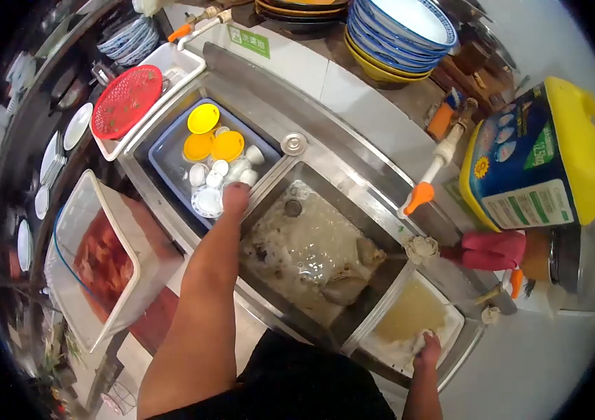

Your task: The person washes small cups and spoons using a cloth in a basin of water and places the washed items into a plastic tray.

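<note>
My left hand (236, 199) reaches into a blue-grey tub (164, 176) standing in the left sink, right beside small white cups and dishes (206, 201). Its fingers are hidden, so a grip on one of them cannot be made out. Yellow round dishes (204, 119) lie farther back in the same tub. At the lower right, my right hand (428, 351) is inside a white basin (453, 323) of cloudy yellowish water. Its fingers are curled around something pale that I cannot make out.
Murky, foamy water fills the middle sink (297, 241), with dishes partly under it. A faucet with an orange handle (420, 197) juts over the rim. Stacked bowls (397, 42) and a yellow-blue detergent jug (532, 157) stand behind. A white bin (112, 241) and red basket (128, 101) are left.
</note>
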Available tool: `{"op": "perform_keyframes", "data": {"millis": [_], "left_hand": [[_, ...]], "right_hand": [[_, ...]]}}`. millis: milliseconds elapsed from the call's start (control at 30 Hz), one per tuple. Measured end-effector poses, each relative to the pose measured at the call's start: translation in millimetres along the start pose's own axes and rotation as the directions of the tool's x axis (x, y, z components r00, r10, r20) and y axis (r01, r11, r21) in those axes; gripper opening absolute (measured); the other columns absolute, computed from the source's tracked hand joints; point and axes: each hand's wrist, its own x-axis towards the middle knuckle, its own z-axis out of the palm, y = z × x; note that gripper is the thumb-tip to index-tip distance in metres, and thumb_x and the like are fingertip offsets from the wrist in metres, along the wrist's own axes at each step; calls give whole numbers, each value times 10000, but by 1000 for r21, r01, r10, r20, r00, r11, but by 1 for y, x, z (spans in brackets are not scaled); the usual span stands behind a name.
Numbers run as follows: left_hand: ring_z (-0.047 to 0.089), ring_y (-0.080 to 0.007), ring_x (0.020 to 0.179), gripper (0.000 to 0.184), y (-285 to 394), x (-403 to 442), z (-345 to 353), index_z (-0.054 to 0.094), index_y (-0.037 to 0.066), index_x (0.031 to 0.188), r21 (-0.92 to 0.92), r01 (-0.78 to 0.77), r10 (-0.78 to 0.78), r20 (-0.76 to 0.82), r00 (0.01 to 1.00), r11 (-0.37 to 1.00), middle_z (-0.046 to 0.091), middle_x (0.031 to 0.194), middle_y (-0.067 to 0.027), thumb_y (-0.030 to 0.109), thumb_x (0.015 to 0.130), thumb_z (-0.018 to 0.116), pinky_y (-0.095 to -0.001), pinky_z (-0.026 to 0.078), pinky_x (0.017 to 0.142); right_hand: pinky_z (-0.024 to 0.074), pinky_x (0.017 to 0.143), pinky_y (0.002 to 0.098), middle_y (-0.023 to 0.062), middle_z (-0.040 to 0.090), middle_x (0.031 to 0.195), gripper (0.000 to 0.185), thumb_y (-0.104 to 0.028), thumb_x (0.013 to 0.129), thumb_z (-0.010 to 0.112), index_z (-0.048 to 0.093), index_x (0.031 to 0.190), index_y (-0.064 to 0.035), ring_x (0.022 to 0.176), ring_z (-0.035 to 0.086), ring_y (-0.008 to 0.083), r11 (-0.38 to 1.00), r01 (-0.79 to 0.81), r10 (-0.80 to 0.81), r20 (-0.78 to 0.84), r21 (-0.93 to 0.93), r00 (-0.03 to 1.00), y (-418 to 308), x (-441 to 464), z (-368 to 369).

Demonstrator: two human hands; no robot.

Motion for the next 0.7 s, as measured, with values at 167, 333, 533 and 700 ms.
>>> {"op": "perform_keyframes", "data": {"millis": [167,333,533,700], "left_hand": [[606,-330,868,201,65,-115,47,625,52,959,178,-511,540,-208,816,841,642,916,-150,149,790,580,-407,479,804],[614,-297,838,175,87,-254,126,609,51,959,-180,-529,559,275,782,829,640,880,-134,129,804,585,-370,490,750],[621,-287,794,196,104,-420,215,589,60,975,-298,-518,533,750,393,802,624,872,-164,139,796,596,-356,493,699],[594,-315,897,381,84,-484,313,581,21,1080,-131,-874,400,913,77,468,619,998,-149,226,760,607,-388,492,799]], "right_hand": [[523,738,329,47,629,932,251,-149,851,525,573,1080,-57,859,616,201,933,-94,-7,279,348,960,28,29,-46],[458,935,385,82,554,1184,451,-348,891,469,462,1262,-90,1074,545,255,936,248,-275,80,248,958,90,74,-152],[439,875,463,100,580,1132,400,-384,877,516,551,1160,-102,1030,543,305,488,-36,-159,129,872,979,-6,33,-150],[449,918,408,111,582,1158,422,-324,895,466,528,1181,-19,1070,550,260,530,-76,-130,169,845,977,5,32,-202]]}}
